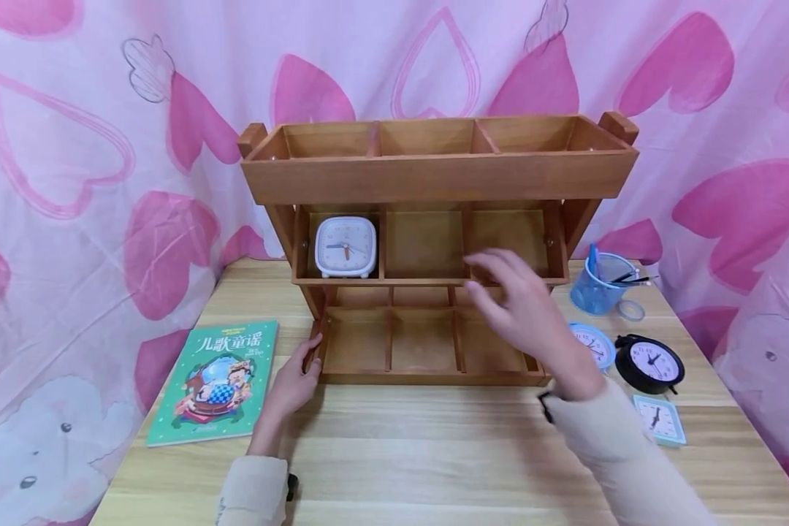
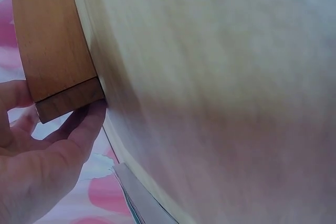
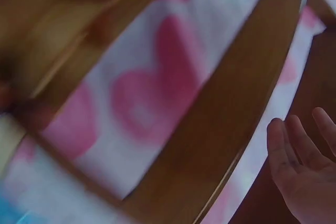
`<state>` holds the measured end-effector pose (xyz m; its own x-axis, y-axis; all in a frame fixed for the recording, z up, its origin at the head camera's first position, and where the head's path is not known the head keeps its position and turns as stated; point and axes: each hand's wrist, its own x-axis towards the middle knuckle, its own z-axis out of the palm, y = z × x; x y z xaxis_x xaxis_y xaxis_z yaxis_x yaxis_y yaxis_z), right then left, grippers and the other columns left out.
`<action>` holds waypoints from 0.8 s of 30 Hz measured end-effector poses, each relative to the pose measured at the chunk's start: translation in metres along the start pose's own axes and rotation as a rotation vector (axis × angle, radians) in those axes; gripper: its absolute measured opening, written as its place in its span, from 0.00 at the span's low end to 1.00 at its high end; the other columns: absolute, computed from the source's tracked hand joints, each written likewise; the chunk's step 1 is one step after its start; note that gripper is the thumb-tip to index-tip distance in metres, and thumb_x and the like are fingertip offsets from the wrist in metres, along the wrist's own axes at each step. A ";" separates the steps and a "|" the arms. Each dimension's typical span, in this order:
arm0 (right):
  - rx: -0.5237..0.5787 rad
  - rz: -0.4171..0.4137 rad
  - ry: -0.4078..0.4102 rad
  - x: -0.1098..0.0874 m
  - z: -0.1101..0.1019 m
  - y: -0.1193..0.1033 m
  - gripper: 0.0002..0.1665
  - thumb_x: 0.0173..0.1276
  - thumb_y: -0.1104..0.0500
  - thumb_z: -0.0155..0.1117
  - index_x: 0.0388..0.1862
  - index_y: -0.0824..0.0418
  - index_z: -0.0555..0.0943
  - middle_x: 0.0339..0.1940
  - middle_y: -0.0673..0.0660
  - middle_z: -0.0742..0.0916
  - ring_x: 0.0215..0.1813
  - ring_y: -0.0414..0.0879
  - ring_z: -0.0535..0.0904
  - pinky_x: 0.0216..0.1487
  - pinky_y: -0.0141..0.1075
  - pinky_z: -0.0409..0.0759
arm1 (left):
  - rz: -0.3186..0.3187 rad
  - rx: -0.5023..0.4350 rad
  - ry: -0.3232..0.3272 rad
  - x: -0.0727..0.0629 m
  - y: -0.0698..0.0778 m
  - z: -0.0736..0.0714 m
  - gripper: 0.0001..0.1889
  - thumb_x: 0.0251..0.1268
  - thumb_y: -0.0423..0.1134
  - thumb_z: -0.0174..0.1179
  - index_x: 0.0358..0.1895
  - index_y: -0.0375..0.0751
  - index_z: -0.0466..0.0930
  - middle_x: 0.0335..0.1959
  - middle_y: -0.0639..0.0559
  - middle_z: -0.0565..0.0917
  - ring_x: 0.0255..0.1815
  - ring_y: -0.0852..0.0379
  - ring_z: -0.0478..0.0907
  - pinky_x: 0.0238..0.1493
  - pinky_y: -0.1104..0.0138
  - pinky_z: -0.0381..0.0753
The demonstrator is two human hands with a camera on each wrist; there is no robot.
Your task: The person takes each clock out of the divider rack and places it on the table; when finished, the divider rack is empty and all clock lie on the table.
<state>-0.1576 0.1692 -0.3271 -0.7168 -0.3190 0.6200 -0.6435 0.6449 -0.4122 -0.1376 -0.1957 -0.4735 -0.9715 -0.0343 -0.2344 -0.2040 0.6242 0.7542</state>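
A three-tier wooden desk shelf [image 1: 434, 177] stands on the table, each tier split into compartments. In the left compartment of its middle tier sits a white square alarm clock [image 1: 345, 247]. My left hand [image 1: 296, 380] grips the lower left corner of the shelf; in the left wrist view, thumb and fingers lie around the wooden end [image 2: 71, 98]. Raised before the right side of the middle tier, my right hand [image 1: 522, 310] holds nothing, its fingers loosely extended. The right wrist view shows these fingers [image 3: 302, 150] near the shelf's wood [image 3: 215, 103].
A green picture book [image 1: 217, 383] lies at the left. On the right are a blue round clock [image 1: 595, 345], partly hidden by my hand, a black alarm clock [image 1: 651, 363], a light-blue square clock [image 1: 660, 419], a blue mesh pen cup [image 1: 595, 292] and a tape roll [image 1: 631, 310].
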 end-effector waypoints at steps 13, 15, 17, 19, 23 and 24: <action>-0.071 0.083 -0.346 0.107 0.098 -0.043 0.38 0.68 0.43 0.65 0.72 0.55 0.68 0.72 0.56 0.71 0.74 0.56 0.63 0.72 0.57 0.61 | -0.004 -0.038 0.013 0.000 -0.005 0.009 0.27 0.78 0.42 0.47 0.77 0.57 0.59 0.78 0.39 0.57 0.76 0.36 0.55 0.70 0.38 0.59; -0.080 0.139 -0.390 0.113 0.104 -0.045 0.44 0.67 0.40 0.65 0.76 0.53 0.62 0.75 0.56 0.67 0.76 0.58 0.59 0.72 0.60 0.58 | -0.009 -0.045 0.018 0.000 -0.006 0.008 0.26 0.78 0.42 0.47 0.76 0.58 0.60 0.78 0.40 0.57 0.77 0.37 0.55 0.70 0.38 0.59; -0.080 0.186 -0.425 0.117 0.107 -0.046 0.49 0.66 0.38 0.64 0.79 0.52 0.56 0.77 0.56 0.64 0.78 0.60 0.55 0.73 0.62 0.55 | -0.005 -0.043 0.024 0.000 -0.005 0.007 0.27 0.78 0.41 0.46 0.76 0.58 0.60 0.78 0.39 0.58 0.77 0.36 0.55 0.70 0.38 0.60; -0.085 0.211 -0.447 0.121 0.109 -0.047 0.52 0.64 0.37 0.64 0.80 0.53 0.54 0.77 0.56 0.64 0.78 0.61 0.53 0.73 0.61 0.53 | 0.000 -0.038 0.030 0.000 -0.005 0.006 0.27 0.78 0.41 0.46 0.77 0.57 0.60 0.78 0.38 0.58 0.77 0.36 0.55 0.70 0.38 0.59; -0.091 0.220 -0.457 0.127 0.110 -0.049 0.52 0.62 0.36 0.66 0.78 0.53 0.56 0.75 0.55 0.67 0.75 0.62 0.55 0.72 0.61 0.53 | -0.001 -0.041 0.031 0.000 -0.004 0.004 0.27 0.78 0.41 0.47 0.77 0.56 0.60 0.78 0.39 0.58 0.77 0.37 0.54 0.71 0.39 0.58; -0.085 0.221 -0.456 0.128 0.109 -0.049 0.51 0.61 0.36 0.67 0.77 0.52 0.57 0.74 0.55 0.68 0.75 0.61 0.56 0.72 0.61 0.53 | 0.000 -0.041 0.030 0.001 -0.004 0.004 0.27 0.77 0.41 0.47 0.77 0.56 0.60 0.78 0.39 0.58 0.77 0.37 0.54 0.71 0.39 0.58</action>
<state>-0.2470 0.0210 -0.3009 -0.8898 -0.4266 0.1619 -0.4525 0.7796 -0.4329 -0.1370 -0.1948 -0.4787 -0.9746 -0.0578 -0.2162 -0.2078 0.5920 0.7787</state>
